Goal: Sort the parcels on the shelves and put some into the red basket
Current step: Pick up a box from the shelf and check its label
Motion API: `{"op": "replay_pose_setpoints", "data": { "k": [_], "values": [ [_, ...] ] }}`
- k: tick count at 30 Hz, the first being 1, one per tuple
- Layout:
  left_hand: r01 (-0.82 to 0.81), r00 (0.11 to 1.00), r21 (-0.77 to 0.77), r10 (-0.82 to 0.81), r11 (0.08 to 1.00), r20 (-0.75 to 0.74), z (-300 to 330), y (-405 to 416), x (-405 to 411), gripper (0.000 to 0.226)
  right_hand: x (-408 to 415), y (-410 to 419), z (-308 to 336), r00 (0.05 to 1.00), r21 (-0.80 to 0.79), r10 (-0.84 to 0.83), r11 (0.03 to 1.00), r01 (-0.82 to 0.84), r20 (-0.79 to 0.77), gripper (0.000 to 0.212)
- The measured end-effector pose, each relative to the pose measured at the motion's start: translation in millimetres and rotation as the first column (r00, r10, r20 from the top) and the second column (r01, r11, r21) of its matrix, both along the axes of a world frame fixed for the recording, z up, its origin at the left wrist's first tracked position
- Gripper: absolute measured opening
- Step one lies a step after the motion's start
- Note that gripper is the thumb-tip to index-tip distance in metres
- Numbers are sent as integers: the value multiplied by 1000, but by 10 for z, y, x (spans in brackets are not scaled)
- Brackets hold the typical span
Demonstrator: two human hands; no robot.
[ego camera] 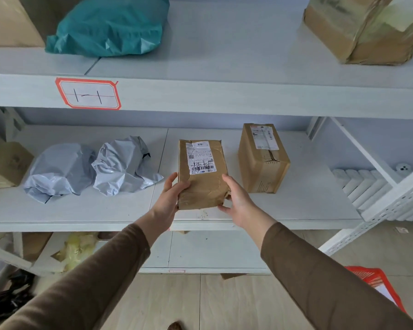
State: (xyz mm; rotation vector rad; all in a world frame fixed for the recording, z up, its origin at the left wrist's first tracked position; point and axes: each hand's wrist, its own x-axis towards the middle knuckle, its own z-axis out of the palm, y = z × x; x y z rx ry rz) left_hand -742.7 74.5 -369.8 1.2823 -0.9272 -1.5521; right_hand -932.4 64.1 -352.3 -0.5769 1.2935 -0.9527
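Judging from how things lie, the sorting looks barely under way: several parcels sit on the shelves and the red basket [377, 285] on the floor at lower right shows no parcel in its visible corner. Both hands clasp one flat brown parcel [202, 173] at the middle shelf's [81, 210] front, left hand [169, 198] and right hand [236, 198] curled round its near corners. Its tape is wrinkled, one corner torn, a white label on top.
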Motion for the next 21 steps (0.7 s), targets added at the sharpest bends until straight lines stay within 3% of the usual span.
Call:
{"op": "replay_pose_setpoints", "data": {
  "k": [2, 4, 7, 11, 18, 21],
  "values": [
    [-35, 999, 36, 35, 999, 16, 32, -208, -19, 78, 33, -226, -34, 999, 7, -42, 999, 42, 15, 20],
    [-37, 998, 56, 35, 998, 44, 36, -403, -22, 78, 57, -431, -103, 997, -5, -79, 997, 78, -13, 31],
    [0, 997, 75, -6, 997, 79, -46, -672, 0, 64, 89, -669, -187, 992, -23, -109, 994, 108, -62, 46],
    [59, 987, 110, -74, 992, 145, -139, -914, -3, 29, 104, -869, -265, 991, -16, -113, 994, 112, -79, 38],
    [87, 972, 131, -113, 988, 205, -261, -1074, -101, 27, 110, -989, -485, 981, -32, -66, 998, 61, -182, 12],
    [103, 958, 132, -134, 986, 253, -346, -1065, -75, 45, 82, -992, -567, 959, -57, -36, 998, 21, -279, 6]
  ]
}}
